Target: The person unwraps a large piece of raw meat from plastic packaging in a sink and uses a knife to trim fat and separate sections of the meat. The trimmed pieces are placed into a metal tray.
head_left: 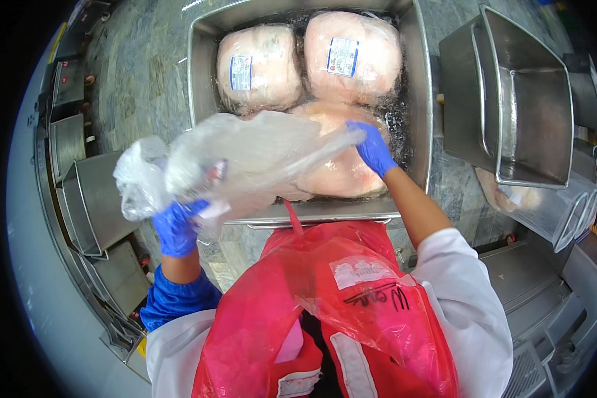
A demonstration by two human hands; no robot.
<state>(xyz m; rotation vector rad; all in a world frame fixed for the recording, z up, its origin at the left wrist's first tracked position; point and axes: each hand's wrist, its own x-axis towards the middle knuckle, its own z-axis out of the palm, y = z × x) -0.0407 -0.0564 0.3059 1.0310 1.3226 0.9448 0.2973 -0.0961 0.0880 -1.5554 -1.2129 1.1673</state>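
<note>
Some meat [345,162] in the steel tub [416,99] hides behind plastic [259,146] clamped in the fingers of both hands [176,230] [375,149].

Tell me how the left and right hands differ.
The left hand grips bunched plastic; the right hand holds the plastic's stretched-out end. The left hand is outside the metal tub's rim; the right hand is over the meat in it. A blue sleeve nearly reaches the left hand; more bare forearm shows behind the right hand. Both are gloved in blue.

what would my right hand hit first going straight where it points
Beyond the plastic it holds, your right hand would likely meet the far-right block, though its height above the tub is unclear.
</note>
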